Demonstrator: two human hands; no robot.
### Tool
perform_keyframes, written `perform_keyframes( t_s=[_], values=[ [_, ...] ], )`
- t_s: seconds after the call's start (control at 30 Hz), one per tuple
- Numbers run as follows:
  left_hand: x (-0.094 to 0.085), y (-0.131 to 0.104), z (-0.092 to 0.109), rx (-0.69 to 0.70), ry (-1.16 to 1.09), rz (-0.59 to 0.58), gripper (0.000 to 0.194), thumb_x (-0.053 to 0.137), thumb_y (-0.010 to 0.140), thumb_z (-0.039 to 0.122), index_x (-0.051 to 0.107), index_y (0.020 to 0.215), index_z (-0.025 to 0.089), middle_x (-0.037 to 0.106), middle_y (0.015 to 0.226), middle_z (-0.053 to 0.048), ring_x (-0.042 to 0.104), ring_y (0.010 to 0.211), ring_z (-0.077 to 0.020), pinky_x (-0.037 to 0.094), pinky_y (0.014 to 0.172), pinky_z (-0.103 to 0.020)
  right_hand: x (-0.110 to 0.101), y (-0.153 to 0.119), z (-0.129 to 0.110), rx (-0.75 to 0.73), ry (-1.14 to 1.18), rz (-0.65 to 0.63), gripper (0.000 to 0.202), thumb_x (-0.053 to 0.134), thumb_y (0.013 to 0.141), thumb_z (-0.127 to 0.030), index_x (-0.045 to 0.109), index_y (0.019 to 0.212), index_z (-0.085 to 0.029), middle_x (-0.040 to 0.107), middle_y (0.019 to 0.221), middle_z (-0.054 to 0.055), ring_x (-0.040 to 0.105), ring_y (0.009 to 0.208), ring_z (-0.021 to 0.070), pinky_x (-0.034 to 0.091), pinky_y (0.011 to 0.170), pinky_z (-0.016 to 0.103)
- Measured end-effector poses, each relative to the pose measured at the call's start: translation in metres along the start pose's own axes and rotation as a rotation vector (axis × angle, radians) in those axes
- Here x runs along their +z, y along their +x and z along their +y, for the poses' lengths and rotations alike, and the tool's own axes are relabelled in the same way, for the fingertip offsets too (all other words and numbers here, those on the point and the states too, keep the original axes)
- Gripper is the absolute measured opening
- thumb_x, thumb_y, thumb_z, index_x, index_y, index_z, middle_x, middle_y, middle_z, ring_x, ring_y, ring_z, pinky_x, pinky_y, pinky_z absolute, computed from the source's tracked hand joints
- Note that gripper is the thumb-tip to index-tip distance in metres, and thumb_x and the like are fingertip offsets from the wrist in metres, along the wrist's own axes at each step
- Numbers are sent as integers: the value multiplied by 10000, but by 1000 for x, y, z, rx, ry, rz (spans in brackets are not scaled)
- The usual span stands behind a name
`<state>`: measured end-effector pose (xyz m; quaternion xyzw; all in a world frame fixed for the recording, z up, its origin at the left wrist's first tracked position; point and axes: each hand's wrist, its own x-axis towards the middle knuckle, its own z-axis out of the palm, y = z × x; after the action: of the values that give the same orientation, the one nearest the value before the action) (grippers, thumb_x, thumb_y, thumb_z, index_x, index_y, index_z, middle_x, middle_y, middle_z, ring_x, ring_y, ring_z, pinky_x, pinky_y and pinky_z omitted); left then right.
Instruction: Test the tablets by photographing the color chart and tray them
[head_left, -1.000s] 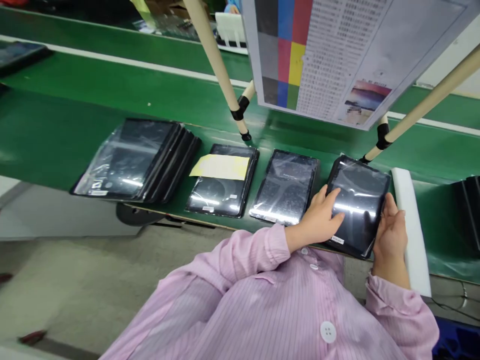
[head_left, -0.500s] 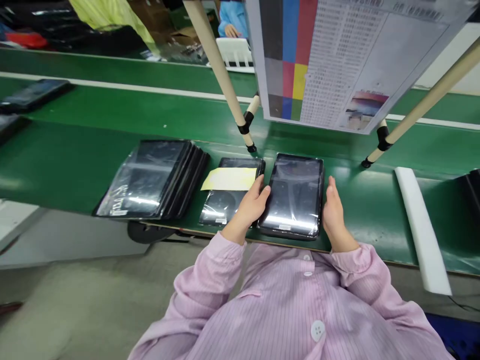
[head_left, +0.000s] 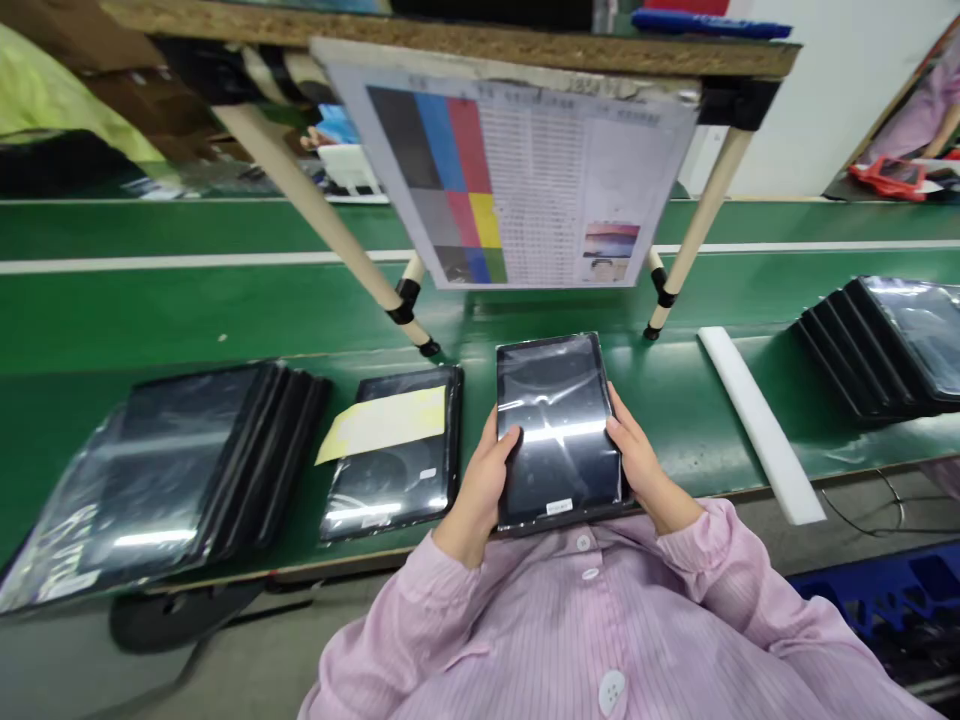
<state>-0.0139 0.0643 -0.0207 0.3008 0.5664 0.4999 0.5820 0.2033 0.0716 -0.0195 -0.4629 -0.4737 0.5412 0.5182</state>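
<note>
The person's left hand (head_left: 480,485) and right hand (head_left: 637,455) held a dark tablet (head_left: 555,440) between them, one at each long side; both thumbs lay over the front edges, the fingers partly hidden along the sides and beneath; the grip was as wide as the tablet. The tablet was at the near edge of the green bench (head_left: 675,400), screen up, with a small white label (head_left: 559,507) at its near end; whether it touched the bench could not be told. Just to the left lay a wrapped tablet (head_left: 397,480) with a yellow paper (head_left: 386,422) across it; farther left, a leaning stack of tablets (head_left: 172,450) reached the near edge. To the right lay a white bar (head_left: 757,420), set slantwise; beyond it, at the far right, leaned another stack (head_left: 870,350); a printed chart (head_left: 540,190) hung on the far side, above the bench.
</note>
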Motion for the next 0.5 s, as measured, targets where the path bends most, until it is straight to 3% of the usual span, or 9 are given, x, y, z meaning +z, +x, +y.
perform_keyframes(
  t_s=[0.1,0.27,0.4,0.5],
  values=[
    [19,-21,9,44,-47,-1,711,694,922,417,441,1581,323,560,1594,-49,621,1389,-252,512,1160,-386,-19,-24,-38,-133,-65,-4,799,682,887,-707,476,1575,-357,310,1697,-52,223,1627,234,107,1378,474],
    [67,-47,48,208,-112,-186,657,762,883,408,539,1496,337,619,1534,-34,669,1322,-266,572,1102,-385,-61,-61,-95,-317,-9,-9,755,570,941,-745,450,1590,-378,313,1707,-54,227,1626,256,179,1371,505],
    [124,-51,71,318,-118,-279,600,740,896,357,564,1466,294,644,1493,-53,691,1276,-261,566,1104,-375,-80,-86,-91,-462,207,391,731,481,944,-787,521,1536,-358,423,1661,-2,374,1565,302,328,1312,572],
    [177,-56,62,471,-54,-282,637,644,974,418,416,1552,282,571,1558,-78,612,1382,-250,521,1150,-364,-72,-95,-75,-407,348,547,775,466,922,-799,454,1567,-368,512,1595,36,509,1469,336,383,1261,647]
  ],
)
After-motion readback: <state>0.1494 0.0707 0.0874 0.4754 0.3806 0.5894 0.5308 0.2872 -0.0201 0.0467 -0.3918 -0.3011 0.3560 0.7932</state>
